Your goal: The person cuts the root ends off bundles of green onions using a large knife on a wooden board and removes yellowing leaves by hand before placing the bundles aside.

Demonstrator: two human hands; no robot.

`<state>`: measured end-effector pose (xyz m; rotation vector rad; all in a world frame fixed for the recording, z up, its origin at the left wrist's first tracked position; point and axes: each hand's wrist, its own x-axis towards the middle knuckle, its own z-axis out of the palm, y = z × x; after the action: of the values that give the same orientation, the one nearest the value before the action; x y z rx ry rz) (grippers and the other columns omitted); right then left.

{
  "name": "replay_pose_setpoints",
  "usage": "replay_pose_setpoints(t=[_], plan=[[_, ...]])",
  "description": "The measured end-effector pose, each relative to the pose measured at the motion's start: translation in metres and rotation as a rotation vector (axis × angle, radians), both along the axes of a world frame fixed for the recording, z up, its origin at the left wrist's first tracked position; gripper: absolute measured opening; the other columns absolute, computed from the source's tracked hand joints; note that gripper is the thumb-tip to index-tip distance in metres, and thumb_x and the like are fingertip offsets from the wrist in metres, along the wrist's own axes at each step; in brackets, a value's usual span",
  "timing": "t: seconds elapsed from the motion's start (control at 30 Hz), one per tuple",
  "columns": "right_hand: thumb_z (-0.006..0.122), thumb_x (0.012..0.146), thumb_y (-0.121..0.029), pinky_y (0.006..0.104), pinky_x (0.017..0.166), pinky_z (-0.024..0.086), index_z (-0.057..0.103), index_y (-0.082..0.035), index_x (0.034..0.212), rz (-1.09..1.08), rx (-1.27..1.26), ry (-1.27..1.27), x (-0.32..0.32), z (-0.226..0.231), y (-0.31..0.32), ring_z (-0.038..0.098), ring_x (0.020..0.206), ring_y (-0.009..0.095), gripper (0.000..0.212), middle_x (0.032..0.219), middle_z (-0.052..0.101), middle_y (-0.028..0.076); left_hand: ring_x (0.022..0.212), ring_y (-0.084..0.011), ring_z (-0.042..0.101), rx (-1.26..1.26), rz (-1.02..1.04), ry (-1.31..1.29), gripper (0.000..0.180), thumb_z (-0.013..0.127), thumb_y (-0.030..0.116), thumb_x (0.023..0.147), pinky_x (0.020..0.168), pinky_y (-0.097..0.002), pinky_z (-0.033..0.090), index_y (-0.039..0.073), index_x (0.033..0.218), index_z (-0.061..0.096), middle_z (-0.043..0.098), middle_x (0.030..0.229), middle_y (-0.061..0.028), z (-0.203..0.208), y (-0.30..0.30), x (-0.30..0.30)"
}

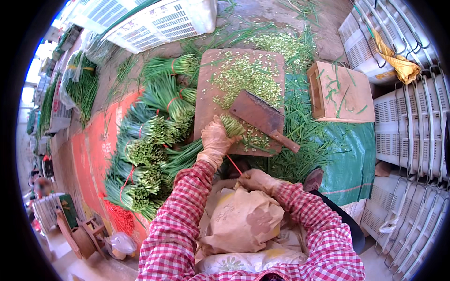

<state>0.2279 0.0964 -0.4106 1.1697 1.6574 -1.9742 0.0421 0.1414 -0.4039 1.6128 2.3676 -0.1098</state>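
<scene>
My left hand (pixel 214 139), in a thin tan glove, is closed round a bunch of chives (pixel 231 125) at the near-left of the wooden chopping board (pixel 206 79). The cut stalk ends point toward the blade. A thin red tie (pixel 234 165) stretches from the bunch to my right hand (pixel 257 181), gloved too, which pinches its near end above my lap. Across the board lies a rusty cleaver (pixel 257 114), its wooden handle past the right edge; neither hand touches it. Chopped stalk bits (pixel 253 75) cover the board's far part.
Bundled chives (pixel 154 145) tied in red are heaped left of the board on an orange-red sheet (pixel 89 154). Red ties (pixel 121 218) lie nearby. To the right are a green tarp (pixel 349 150), a wooden box (pixel 349 93) and stacked white crates (pixel 396 126). Another white crate (pixel 164 25) stands beyond.
</scene>
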Motion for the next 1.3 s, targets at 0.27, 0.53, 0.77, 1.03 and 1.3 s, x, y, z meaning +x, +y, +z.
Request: replay_pose_setpoints(t=[0.27, 0.53, 0.77, 1.03, 1.3], plan=[[0.060, 0.089, -0.035, 0.0392, 0.074, 0.051, 0.060, -0.007, 0.120, -0.278, 0.931, -0.129, 0.058, 0.030, 0.098, 0.065, 0.085, 0.029, 0.042, 0.091, 0.067, 0.013, 0.103, -0.0329, 0.060, -0.194, 0.214, -0.056, 0.120, 0.080, 0.059, 0.060, 0.085, -0.0417, 0.050, -0.014, 0.137, 0.025, 0.059, 0.108, -0.0204, -0.030, 0.023, -0.007], [0.065, 0.082, -0.044, 0.0415, 0.071, 0.046, 0.014, -0.016, 0.152, 0.010, 1.236, -0.371, 0.040, -0.063, 0.103, 0.052, 0.079, 0.028, 0.091, 0.094, 0.054, 0.015, 0.088, -0.0350, 0.063, 0.003, 0.100, 0.033, 0.075, 0.077, 0.051, 0.064, 0.075, -0.0450, 0.050, -0.003, 0.107, 0.049, 0.062, 0.093, -0.0168, -0.033, 0.021, 0.009], [0.062, 0.089, -0.025, 0.0434, 0.072, 0.048, 0.031, -0.015, 0.146, -0.303, 1.002, -0.036, 0.041, -0.002, 0.113, 0.059, 0.082, 0.036, 0.066, 0.089, 0.057, 0.019, 0.089, -0.0347, 0.064, -0.190, 0.170, -0.051, 0.074, 0.081, 0.045, 0.063, 0.078, -0.0426, 0.052, -0.002, 0.109, 0.049, 0.063, 0.093, -0.0167, -0.018, 0.038, 0.003], [0.057, 0.089, -0.018, 0.0436, 0.050, 0.049, 0.050, -0.005, 0.088, -0.095, 1.102, 0.049, 0.048, 0.042, 0.089, 0.059, 0.059, 0.036, 0.015, 0.073, 0.058, 0.018, 0.091, -0.0345, 0.064, -0.135, 0.186, -0.105, 0.064, 0.082, 0.038, 0.060, 0.079, -0.0416, 0.052, -0.003, 0.102, 0.057, 0.065, 0.096, -0.0186, -0.005, 0.039, 0.010], [0.056, 0.089, -0.019, 0.0427, 0.049, 0.049, 0.050, -0.004, 0.086, 0.002, 1.061, 0.008, 0.056, 0.037, 0.085, 0.060, 0.056, 0.034, 0.017, 0.068, 0.057, 0.018, 0.094, -0.0348, 0.064, -0.142, 0.155, -0.099, 0.060, 0.082, 0.038, 0.058, 0.080, -0.0424, 0.051, 0.001, 0.100, 0.060, 0.065, 0.098, -0.0186, -0.008, 0.038, 0.007]])
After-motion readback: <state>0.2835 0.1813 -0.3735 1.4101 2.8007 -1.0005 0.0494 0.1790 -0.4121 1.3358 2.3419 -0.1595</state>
